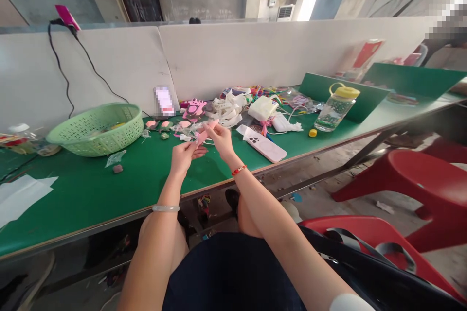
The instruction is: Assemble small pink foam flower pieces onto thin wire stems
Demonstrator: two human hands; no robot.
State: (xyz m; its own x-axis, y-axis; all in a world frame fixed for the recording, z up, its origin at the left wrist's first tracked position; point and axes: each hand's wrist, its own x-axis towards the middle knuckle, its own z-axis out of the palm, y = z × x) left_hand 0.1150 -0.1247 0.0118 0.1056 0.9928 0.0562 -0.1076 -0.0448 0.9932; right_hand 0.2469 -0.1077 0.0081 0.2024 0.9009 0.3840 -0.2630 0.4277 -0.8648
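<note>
A narrow pink foam strip (204, 133) is held up over the green work table (91, 194). My right hand (220, 138) pinches its upper part between thumb and fingertips. My left hand (184, 155) grips its lower part, with the fingers partly hiding it. Just behind my hands lie small pink foam pieces (184, 124) and a pink cartoon-pig foam cutout (194, 109). To the right of my right hand, a phone in a pale pink case (261, 144) lies flat on the table.
A pale green plastic basket (95, 129) stands at the left, and a clear water bottle (337, 109) stands at the right. White ribbon (226, 109), a white bag (262, 108) and coloured craft scraps crowd the back. A white partition (255, 53) closes the far side. Red plastic stools (412, 184) stand to the right.
</note>
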